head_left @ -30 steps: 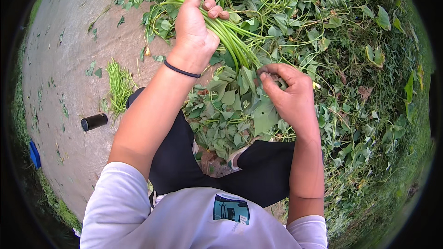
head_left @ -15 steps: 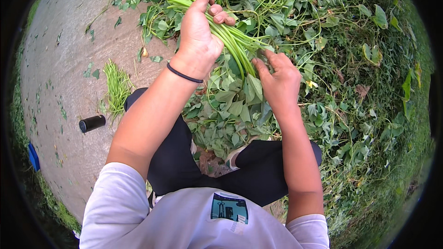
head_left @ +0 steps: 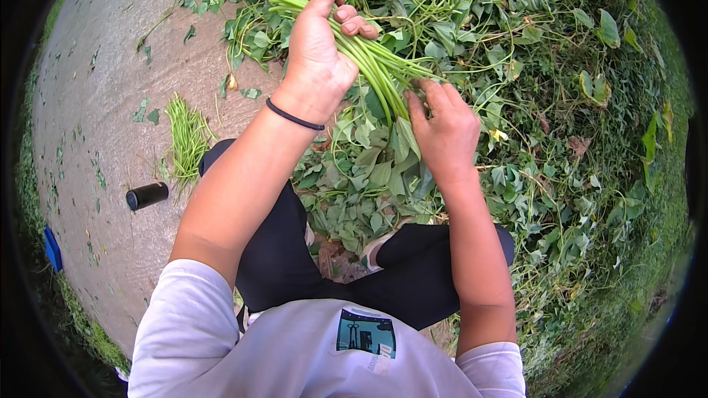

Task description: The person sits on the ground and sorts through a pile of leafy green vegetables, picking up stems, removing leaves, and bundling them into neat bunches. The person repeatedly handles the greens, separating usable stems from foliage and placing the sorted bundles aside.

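Left hand [head_left: 318, 55] clenched around a bundle of green stems [head_left: 369, 55], held up over the leaf pile [head_left: 369, 177]. Right hand [head_left: 441, 129] grips the stems' lower end, among the leaves. Small stem bunch [head_left: 186, 136] and black cylinder [head_left: 147, 195] lie on the concrete floor [head_left: 96, 81].

Bare concrete ground [head_left: 110, 66] under leafy vine heap [head_left: 516, 103], stem bundle [head_left: 188, 136], black cylinder [head_left: 147, 195].
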A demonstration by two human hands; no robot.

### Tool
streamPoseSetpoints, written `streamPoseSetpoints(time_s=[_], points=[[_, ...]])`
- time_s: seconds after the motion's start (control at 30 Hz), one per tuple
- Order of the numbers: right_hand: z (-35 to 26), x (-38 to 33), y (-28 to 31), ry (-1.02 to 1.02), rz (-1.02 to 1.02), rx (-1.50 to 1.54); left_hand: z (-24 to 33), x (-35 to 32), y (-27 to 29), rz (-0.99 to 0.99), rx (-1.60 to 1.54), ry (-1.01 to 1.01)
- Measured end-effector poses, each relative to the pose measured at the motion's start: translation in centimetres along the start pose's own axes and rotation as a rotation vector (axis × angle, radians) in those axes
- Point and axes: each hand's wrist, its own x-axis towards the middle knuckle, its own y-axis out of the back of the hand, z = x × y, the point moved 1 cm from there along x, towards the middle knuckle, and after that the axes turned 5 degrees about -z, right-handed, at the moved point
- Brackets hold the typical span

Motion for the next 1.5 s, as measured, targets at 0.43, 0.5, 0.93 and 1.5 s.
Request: streamPoseSetpoints(time_s=[0.43,0.5,0.93,1.5], points=[[5.5,1.1,0.4,-0.823,0.055,0.884,0.3,0.5,0.4,0.02,0.065,-0.017],[6.7,1.5,2.4,-0.831,0.071,0.84,3.2,1.6,1.3,-0.008,0.071,-0.131],[-1.2,0.3,0.0,-0.135,-0.224,0.408,0.2,1.0,0.4,0.074,0.204,-0.199],[1.9,1.6,2.2,-0.726,0.023,1.08,-0.7,1.8,1.3,0.215,0.458,-0.349]])
